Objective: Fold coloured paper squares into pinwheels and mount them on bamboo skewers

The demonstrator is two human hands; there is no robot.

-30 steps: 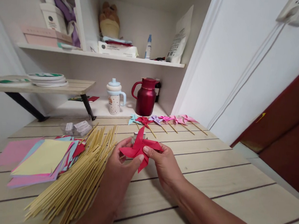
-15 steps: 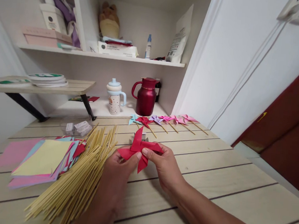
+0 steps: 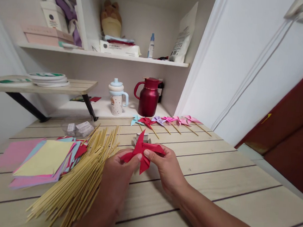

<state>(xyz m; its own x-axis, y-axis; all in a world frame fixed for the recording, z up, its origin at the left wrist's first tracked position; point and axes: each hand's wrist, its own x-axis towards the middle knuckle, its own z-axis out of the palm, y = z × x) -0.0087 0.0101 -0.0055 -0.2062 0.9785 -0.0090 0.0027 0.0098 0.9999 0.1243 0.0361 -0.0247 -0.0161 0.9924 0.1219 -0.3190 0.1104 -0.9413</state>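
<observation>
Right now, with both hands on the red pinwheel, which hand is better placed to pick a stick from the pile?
Left. The left hand sits right beside the bamboo sticks; the right hand grips the red pinwheel from its far side.

Red paper pinwheel (image 3: 144, 151). Dark red jug (image 3: 148, 97); cup (image 3: 116, 97) white w/ dots, blue lid. Sticks (image 3: 82, 181) pale yellow, table (image 3: 214, 182) light wood.

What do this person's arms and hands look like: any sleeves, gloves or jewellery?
The left hand and the right hand are bare, with no gloves. Both forearms show uncovered to the picture's edge, so no sleeve is in view. No watch, ring or bracelet shows.
</observation>
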